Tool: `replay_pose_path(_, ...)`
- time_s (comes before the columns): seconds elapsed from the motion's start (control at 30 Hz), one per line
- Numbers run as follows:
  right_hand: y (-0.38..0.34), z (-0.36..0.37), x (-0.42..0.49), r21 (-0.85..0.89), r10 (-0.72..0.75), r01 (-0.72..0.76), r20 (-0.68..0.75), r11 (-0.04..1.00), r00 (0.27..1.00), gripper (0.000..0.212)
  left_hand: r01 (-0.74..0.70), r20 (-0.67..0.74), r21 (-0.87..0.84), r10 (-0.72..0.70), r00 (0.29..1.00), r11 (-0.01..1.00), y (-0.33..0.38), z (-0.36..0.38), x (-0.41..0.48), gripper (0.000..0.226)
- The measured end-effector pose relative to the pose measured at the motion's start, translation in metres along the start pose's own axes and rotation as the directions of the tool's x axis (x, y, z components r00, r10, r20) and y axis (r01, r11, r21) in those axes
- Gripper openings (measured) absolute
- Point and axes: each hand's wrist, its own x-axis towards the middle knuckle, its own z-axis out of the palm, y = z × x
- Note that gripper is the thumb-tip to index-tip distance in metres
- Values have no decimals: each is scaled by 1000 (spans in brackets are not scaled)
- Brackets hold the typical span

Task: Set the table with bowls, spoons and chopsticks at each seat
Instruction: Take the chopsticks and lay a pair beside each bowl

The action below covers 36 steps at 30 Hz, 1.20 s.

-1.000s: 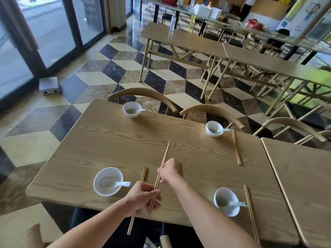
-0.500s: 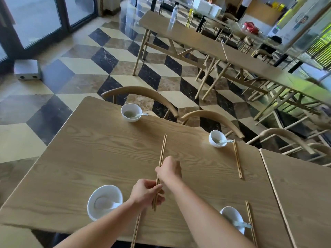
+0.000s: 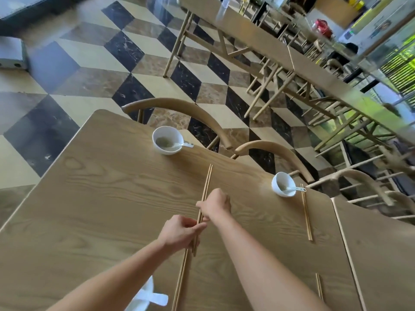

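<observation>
Now, looking down from the head camera, we count three white bowls on the wooden table (image 3: 101, 198). The far-left bowl (image 3: 167, 140) and the far-right bowl (image 3: 283, 184) sit along the far edge, and the near bowl (image 3: 147, 290) is at the bottom of the view, largely hidden by the left forearm. Each bowl holds one white spoon, three in all: the first spoon (image 3: 186, 144), the second spoon (image 3: 295, 189) and the blurred third spoon (image 3: 159, 304). We count four pairs of chopsticks. The held chopsticks (image 3: 206, 185) run up the middle of the table, with their tips stopping short of the far-left bowl. Our right hand (image 3: 215, 204) curls its fingers round them near their middle, and our left hand (image 3: 179, 234) pinches their near end. We cannot tell whether they touch the tabletop. The far pair (image 3: 306, 217) lies flat just right of the far-right bowl. The near-left pair (image 3: 180, 283) lies on the table, running from under the left hand to the bottom edge. The near-right pair (image 3: 318, 288) shows only a short length beside the right forearm. Three curved chair backs stand past the far edge: left chair back (image 3: 177, 106), middle chair back (image 3: 276, 149) and right chair back (image 3: 363, 178). One second table (image 3: 381, 243) adjoins on the right.
</observation>
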Motion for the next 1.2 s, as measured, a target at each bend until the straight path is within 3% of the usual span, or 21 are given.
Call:
replay_pose_path(0.07, -6, 6, 22, -14, -1, 1, 27, 1000, 1000, 26, -107, -74, 306, 135, 988, 946, -1, -20, 15, 34)
replay_pose_path(0.1, -10, 9, 34, -21, -2, 3, 34, 1000, 999, 27, -149, -138, 476, 241, 961, 867, -4, -33, 24, 32)
replay_pose_path(0.2, -19, 18, 68, -32, 10, -10, -24, 999, 1000, 26, -110, -174, 889, 552, 816, 444, -26, -79, 53, 49)
replay_pose_path(0.23, -21, 22, 78, -30, 11, -12, -29, 999, 1000, 26, -46, -173, 936, 568, 804, 350, -35, -93, 62, 59)
replay_pose_path(0.3, -24, 30, 97, -12, 17, -17, -19, 1000, 1000, 26, 77, -207, 959, 492, 845, 272, -53, -116, 78, 81)
replay_pose_path(0.4, -27, 41, 118, 28, 10, -12, 41, 1000, 999, 25, 130, -267, 943, 466, 844, 307, -74, -128, 87, 93)
replay_pose_path(0.47, -32, 46, 127, 68, 44, -44, 11, 997, 999, 13, 140, -291, 931, 455, 841, 337, -82, -127, 87, 93)
replay_pose_path(0.57, -42, 52, 139, 104, 109, -107, -13, 989, 994, 12, 140, -305, 925, 469, 829, 354, -84, -127, 88, 92)
replay_pose_path(0.73, -58, 59, 153, -81, -26, 21, -56, 997, 998, 21, 141, -314, 921, 478, 820, 363, -83, -127, 88, 92)
replay_pose_path(0.87, -63, 62, 158, -163, -83, 68, -85, 984, 993, 11, 142, -313, 922, 476, 822, 360, -82, -127, 88, 91)
replay_pose_path(1.2, -54, 49, 153, -169, -109, 91, -101, 981, 989, 17, 137, -314, 921, 488, 814, 364, -80, -126, 85, 91)
